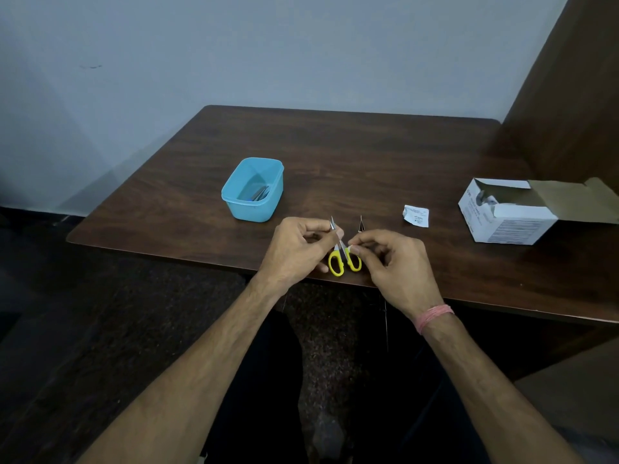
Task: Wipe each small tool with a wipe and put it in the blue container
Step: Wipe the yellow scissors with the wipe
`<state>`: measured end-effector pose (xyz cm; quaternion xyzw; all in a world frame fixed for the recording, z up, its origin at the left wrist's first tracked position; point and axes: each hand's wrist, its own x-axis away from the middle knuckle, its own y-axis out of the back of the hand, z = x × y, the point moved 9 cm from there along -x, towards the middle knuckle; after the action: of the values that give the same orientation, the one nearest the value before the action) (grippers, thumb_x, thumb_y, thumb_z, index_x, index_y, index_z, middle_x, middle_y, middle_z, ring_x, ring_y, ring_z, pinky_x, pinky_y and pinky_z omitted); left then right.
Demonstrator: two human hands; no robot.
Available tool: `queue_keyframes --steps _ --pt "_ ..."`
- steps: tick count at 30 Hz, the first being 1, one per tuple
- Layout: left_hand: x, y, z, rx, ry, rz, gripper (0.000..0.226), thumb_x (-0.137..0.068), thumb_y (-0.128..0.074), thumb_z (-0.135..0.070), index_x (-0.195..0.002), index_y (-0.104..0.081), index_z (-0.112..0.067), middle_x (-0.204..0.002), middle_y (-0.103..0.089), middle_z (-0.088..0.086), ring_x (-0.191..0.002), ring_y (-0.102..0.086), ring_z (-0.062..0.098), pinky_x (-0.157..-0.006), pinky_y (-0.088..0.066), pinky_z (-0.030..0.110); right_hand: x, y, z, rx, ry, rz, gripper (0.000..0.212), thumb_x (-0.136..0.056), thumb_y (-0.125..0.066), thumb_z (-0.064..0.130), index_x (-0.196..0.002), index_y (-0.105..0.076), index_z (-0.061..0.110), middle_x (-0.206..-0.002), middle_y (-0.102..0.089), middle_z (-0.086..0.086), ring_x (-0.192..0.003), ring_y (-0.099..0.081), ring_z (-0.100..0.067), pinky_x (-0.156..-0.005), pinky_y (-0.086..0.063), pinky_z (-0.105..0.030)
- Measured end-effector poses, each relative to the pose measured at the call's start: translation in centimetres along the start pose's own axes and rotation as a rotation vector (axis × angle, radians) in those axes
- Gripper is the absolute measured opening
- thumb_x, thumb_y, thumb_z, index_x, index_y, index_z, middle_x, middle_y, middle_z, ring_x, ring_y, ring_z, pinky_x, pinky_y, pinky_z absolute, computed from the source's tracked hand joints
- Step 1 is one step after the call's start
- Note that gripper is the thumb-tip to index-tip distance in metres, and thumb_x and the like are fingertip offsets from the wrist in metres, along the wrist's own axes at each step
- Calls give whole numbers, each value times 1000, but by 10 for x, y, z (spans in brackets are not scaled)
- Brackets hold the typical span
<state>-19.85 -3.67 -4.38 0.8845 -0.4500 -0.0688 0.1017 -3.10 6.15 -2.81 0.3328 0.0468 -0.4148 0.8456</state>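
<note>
Two hands meet over the near edge of the dark wooden table (pixel 368 155), and between them is a small pair of scissors (pixel 341 254) with yellow handles. The left hand (pixel 298 249) pinches the metal blades with thumb and curled fingers. The right hand (pixel 395 262) has its fingers curled and pinches near the upper part of the right handle loop; something small and white shows at its fingertips, but it is too small to say if this is a wipe. The long axis of the scissors runs from the near edge toward the far side, leaning a little to the left. The thin tip points away from the person and up, just past the left thumb, and the two yellow loops are at the near end, side by side, close to the table edge.

A second thin dark tool (pixel 361 224) shows just behind the right hand, with its point also away from the person; the rest of it is hidden.

The blue container (pixel 234 199) stands on the table to the left and behind the hands, with some grey and blue tools (pixel 259 194) lying inside. A small torn white packet (pixel 416 216) lies to the right of the hands, and further right sits an open white cardboard box (pixel 502 222). A pink band (pixel 433 317) is on the right wrist
</note>
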Motion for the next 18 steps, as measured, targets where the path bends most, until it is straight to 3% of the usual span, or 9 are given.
queue_keyframes --steps 7,11,14,18 --pt "0 -1 -1 47 7 17 10 -103 -83 -22 -108 -87 -14 -92 -85 3 -88 -85 28 -52 -62 24 0 1 1 14 15 -9 12 -97 -83 15 -95 -83 27 -90 -76 18 -72 -69 -10 -68 -47 -13" --pt "2 4 -2 108 0 -59 4 -103 -82 -17 -101 -85 -16 -87 -85 3 -79 -83 12 -51 -62 23 -2 4 -5 87 -15 -53 14 -96 -83 14 -91 -81 28 -88 -74 17 -74 -69 -8 -68 -46 -11" --pt "3 5 -2 127 -11 -106 4 -103 -82 -17 -101 -85 -18 -87 -85 2 -78 -82 11 -50 -62 24 -2 4 -8 114 -38 -64 14 -95 -83 15 -91 -81 28 -85 -72 16 -70 -67 -8 -66 -44 -11" --pt "5 8 -2 112 -41 -171 5 -103 -82 -20 -101 -85 -23 -85 -85 -2 -76 -82 13 -52 -64 27 0 6 -5 142 -38 -104 12 -90 -85 19 -88 -80 30 -82 -70 15 -68 -64 -10 -66 -52 -22"
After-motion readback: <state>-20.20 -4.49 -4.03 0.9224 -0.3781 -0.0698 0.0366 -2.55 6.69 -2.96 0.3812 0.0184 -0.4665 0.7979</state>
